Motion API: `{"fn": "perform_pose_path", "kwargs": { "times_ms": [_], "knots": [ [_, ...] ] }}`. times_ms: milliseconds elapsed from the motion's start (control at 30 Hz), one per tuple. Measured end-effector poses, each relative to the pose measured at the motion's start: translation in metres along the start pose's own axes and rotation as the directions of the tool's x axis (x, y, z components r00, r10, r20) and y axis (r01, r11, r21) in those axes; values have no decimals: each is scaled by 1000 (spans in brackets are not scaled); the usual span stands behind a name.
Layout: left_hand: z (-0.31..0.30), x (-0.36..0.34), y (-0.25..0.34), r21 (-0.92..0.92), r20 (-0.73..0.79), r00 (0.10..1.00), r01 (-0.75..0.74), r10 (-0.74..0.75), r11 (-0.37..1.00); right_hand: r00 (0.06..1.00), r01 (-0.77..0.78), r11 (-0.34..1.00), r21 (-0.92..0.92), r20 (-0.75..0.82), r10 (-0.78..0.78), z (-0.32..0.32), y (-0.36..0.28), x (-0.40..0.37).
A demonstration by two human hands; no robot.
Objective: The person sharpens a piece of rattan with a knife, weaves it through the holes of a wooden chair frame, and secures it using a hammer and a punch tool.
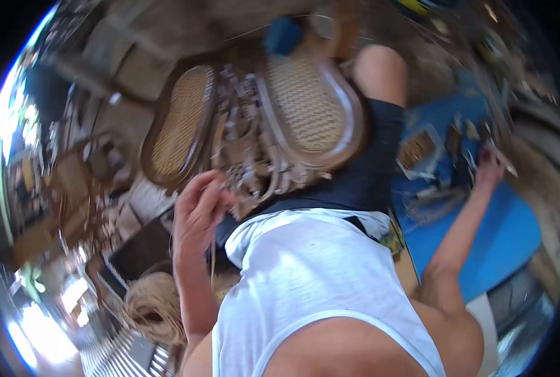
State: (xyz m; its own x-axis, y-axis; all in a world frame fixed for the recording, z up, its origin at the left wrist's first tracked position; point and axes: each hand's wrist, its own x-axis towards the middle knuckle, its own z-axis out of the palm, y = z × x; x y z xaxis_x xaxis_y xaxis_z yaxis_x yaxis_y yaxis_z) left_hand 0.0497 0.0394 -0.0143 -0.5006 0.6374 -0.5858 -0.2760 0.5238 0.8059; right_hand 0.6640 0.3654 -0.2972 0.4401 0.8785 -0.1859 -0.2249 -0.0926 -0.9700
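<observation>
Two grips are closed: the left hand (pixel 198 210) pinches a cane strand (pixel 213 257) just under the woven frame (pixel 305 103). The right hand (pixel 488 168) clasps a slim tool (pixel 506 164) above the blue mat (pixel 500 239).

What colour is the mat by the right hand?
The mat is blue; head view.

Chair frame (pixel 350 119): dark brown, enclosing two cane panels (pixel 305 103) of pale tan in a fine lattice weave. Below the chair frame lie dark navy shorts (pixel 368 173), a plain white shirt (pixel 317 276) and a tan strand (pixel 213 264); lower left of it, a straw-coloured coil (pixel 154 308). Right of the chair frame are a bright blue mat (pixel 503 245) and a pale tool (pixel 506 164); above it, a blue cloth (pixel 283 34).
</observation>
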Motion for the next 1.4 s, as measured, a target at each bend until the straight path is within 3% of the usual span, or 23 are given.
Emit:
{"fn": "perform_pose_path", "kwargs": {
  "times_ms": [67,167,233,267,300,367,433,467,533,633,700,767,833,933,1033,1167,1333,1400],
  "knots": [
    [1,2,-5,-61,54,999,-7,11,998,946,-126,966,224,322,49,58,-56,-68],
    [-11,1,-15,-121,46,997,-51,57,991,859,-264,885,384,510,35,171,-80,-167],
    [-22,-3,-22,-168,24,997,-73,78,983,744,-429,863,268,646,170,257,-92,-256],
    [-27,-5,-27,-201,21,995,-87,93,976,582,-475,863,173,797,162,286,-87,-289],
    [-32,-7,-31,-232,-3,995,-101,103,967,479,-582,813,27,819,316,310,-82,-317],
    [-43,-14,-37,-260,-46,995,-100,91,960,219,-729,680,-84,912,347,358,-70,-370],
    [-55,-18,-48,-290,-78,993,-112,93,950,90,-766,595,-244,875,475,396,-68,-414],
    [-61,-20,-53,-301,-91,992,-112,89,947,58,-753,595,-283,871,488,411,-64,-429],
    [-69,-23,-65,-348,-136,988,-114,70,931,-95,-751,535,-386,866,491,433,-56,-454],
    [-87,-32,-73,-408,-177,984,-91,19,908,-204,-686,524,-505,825,528,449,-44,-478],
    [-94,-32,-80,-441,-228,974,-111,8,891,-223,-633,528,-566,787,576,457,-49,-501],
    [-101,-32,-88,-453,-244,970,-127,15,882,-332,-576,504,-644,747,576,462,-49,-521],
    [-107,-32,-92,-480,-248,969,-129,6,868,-366,-546,496,-675,725,583,462,-39,-537],
    [-112,-34,-96,-490,-271,963,-147,11,859,-290,-425,664,-614,788,543,463,-32,-559],
    [-115,-41,-99,-524,-342,940,-183,-9,832,-254,-454,691,-563,825,505,481,-31,-565],
    [-113,-50,-109,-509,-339,940,-156,-30,847,-324,-459,675,-577,816,478,500,-27,-563],
    [-114,-53,-110,-418,-399,917,-199,18,886,-326,-450,706,-547,836,440,503,-33,-577],
    [-110,-53,-111,-462,-428,903,-237,19,855,-229,-279,863,-422,902,367,499,-43,-590]
  ]
}}
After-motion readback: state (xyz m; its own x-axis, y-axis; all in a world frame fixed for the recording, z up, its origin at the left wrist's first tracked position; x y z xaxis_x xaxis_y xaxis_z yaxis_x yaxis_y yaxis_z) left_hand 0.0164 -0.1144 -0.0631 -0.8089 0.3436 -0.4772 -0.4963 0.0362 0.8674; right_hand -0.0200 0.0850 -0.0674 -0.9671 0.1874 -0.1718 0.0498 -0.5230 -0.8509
